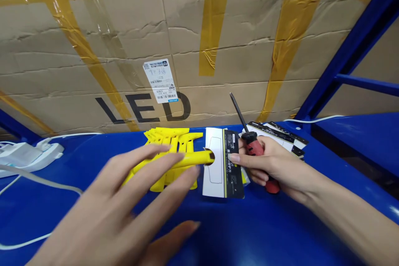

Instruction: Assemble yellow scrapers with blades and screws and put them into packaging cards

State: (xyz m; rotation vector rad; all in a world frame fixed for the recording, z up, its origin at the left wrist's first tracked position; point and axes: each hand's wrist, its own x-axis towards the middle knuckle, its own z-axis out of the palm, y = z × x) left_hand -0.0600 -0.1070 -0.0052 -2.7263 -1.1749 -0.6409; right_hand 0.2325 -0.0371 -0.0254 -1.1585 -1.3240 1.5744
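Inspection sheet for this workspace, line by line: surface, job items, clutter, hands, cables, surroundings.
Surface: glossy blue tabletop
Job items: piled yellow pieces; red-handled screwdriver; printed card
Clutter: stacked cards at right; white power strip at left
Hands: left hand spread over the yellow pieces, blurred, contact unclear; right hand holds the screwdriver, its thumb at the card
Cables: pale cables at left; thin white cable at rear right
Surroundings: taped cardboard box marked LED; blue frame

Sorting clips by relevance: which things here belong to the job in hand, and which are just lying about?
Job in hand:
red-handled screwdriver, in the right hand
printed card, under the right thumb
yellow pieces, by the left hand
stacked cards, probably

Apparently lying about:
power strip
cardboard box
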